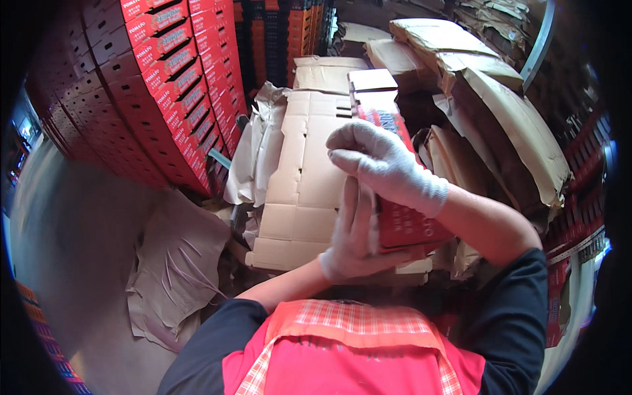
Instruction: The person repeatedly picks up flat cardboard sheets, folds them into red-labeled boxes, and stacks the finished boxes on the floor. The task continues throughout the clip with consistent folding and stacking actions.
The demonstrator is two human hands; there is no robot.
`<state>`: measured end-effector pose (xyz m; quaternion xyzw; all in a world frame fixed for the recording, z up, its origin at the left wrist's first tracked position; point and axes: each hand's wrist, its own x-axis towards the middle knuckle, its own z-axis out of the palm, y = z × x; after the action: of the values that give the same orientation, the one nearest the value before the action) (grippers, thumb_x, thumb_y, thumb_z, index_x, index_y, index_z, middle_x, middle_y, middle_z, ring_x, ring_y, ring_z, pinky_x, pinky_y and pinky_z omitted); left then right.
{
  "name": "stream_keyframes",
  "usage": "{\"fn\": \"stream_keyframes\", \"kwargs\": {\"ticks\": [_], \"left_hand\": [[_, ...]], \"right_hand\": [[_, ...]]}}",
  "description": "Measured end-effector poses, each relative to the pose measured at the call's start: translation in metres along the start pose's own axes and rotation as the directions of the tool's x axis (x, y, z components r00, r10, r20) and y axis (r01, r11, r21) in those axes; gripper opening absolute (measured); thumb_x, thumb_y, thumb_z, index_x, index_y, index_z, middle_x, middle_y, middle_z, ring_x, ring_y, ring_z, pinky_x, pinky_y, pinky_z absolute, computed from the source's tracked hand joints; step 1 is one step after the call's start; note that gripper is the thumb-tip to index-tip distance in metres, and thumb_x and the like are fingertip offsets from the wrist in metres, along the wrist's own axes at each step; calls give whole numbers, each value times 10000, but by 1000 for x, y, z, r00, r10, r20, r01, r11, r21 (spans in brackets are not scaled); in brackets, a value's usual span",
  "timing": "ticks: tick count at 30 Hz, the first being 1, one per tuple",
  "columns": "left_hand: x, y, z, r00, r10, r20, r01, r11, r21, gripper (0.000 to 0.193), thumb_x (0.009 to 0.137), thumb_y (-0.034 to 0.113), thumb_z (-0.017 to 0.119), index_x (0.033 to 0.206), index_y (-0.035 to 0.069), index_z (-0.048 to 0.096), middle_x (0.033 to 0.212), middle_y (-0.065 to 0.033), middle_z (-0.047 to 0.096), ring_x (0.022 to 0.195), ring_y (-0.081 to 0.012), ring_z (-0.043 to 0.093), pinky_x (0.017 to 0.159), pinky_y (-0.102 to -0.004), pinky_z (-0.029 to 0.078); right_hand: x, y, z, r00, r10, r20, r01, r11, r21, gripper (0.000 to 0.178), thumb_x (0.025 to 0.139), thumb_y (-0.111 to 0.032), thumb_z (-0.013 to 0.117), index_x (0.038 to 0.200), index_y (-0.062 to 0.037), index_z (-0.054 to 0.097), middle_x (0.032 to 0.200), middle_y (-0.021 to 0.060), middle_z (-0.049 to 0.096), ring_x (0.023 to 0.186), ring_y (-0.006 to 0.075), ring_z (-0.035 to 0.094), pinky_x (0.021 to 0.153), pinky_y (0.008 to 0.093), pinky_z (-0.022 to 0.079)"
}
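Observation:
Both my hands wear pale knitted gloves. Under my left hand [359, 240] is red printed cardboard [401, 227], a folded carton piece; its fingers lie along the left edge while the thumb reaches across the near edge, gripping it. Above the same piece, my right hand [382, 161] is curled loosely, thumb apart from the fingers, with nothing visible in it. Its palm side is partly hidden. A flat tan cardboard sheet [299, 171] with slots and creases lies left of both hands. Beyond my right hand the red cardboard continues to a raised tan flap [372, 80].
Tall stacks of red cartons [174, 72] rise on the left. Crumpled brown paper [174, 270] lies on the floor at left, with more paper [257, 145] beside the sheet. Paper-wrapped bundles [517, 131] are piled on the right. Dark and orange crates [283, 39] stand behind.

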<state>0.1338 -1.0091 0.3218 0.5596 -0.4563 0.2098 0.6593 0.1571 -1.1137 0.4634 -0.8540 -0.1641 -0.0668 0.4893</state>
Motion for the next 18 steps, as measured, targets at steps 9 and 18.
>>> {"fn": "stream_keyframes", "kwargs": {"ticks": [9, 18], "left_hand": [[-99, 1, -199, 863, -496, 92, 375, 752, 541, 731, 817, 280, 773, 1405, -19, 459, 1367, -236, 542, 1245, -402, 546, 1064, -415, 435], [-139, -43, -190, 806, -591, -46, 592, 797, 122, 819, 972, 537, 479, 1517, -37, 266, 1562, -204, 324, 1439, -305, 337, 1174, -393, 249]], "right_hand": [[-64, 79, 43, 781, 388, 490, -185, 892, -413, 1002, 713, -481, 823, 1453, 17, 367, 1416, 218, 485, 1329, 347, 465, 1107, 401, 374], [-148, 90, 105, 1000, -9, 5, 10, 725, -689, 708, 652, -227, 791, 1295, -101, 523, 990, 80, 602, 906, 279, 611, 779, 410, 446]]}}
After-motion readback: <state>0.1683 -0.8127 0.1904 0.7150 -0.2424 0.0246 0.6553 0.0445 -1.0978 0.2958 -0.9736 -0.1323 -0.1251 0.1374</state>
